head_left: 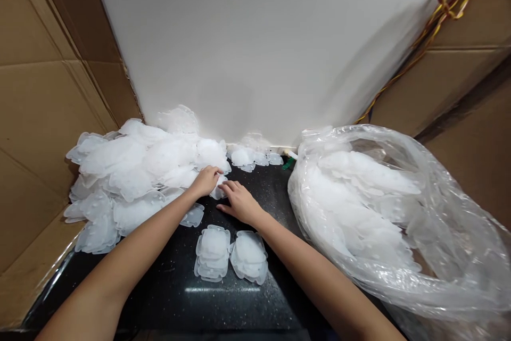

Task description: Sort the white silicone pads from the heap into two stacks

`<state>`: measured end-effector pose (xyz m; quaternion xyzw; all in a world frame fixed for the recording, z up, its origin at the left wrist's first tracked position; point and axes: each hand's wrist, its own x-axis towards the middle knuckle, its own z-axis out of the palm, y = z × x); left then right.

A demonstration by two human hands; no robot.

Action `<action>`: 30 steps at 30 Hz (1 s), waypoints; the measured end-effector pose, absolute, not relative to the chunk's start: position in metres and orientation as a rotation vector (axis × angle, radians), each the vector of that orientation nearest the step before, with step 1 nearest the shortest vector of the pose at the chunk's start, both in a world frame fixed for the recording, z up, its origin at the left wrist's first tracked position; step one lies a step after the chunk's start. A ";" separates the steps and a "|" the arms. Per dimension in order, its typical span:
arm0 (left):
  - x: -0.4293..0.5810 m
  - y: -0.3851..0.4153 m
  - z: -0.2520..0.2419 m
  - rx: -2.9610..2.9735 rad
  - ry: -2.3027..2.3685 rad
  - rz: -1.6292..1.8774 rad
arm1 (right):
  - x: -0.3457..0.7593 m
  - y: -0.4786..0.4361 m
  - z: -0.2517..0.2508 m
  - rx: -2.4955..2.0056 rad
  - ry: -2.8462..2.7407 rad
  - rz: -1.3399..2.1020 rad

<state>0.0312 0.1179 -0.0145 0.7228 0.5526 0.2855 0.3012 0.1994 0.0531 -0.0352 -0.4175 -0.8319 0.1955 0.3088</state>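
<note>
My left hand (206,180) rests at the right edge of a large heap of thin, frosted-white plastic pieces (147,160). Its fingers are bent around the edge of a small stack of these pieces (217,189). From the other side my right hand (241,202) reaches to the same stack, fingertips close to it or touching, thumb held apart. Nearer to me, two neat piles stand side by side: a left pile (213,254) and a right pile (249,257) of the same translucent pieces.
A clear plastic bag (359,272) full of similar pieces lies open on the right of the black tabletop (167,288). More pieces (255,157) lie against the white back panel (255,53). Cardboard walls (43,101) flank the space; twisted wires (423,38) hang at upper right.
</note>
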 end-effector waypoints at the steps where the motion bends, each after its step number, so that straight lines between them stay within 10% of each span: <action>1: 0.033 0.123 -0.014 1.927 1.479 0.720 | 0.192 0.054 -0.032 -1.134 -2.205 0.501; 30: 0.024 0.044 -0.010 0.923 1.016 0.892 | 0.257 0.040 -0.031 -0.787 -0.681 2.033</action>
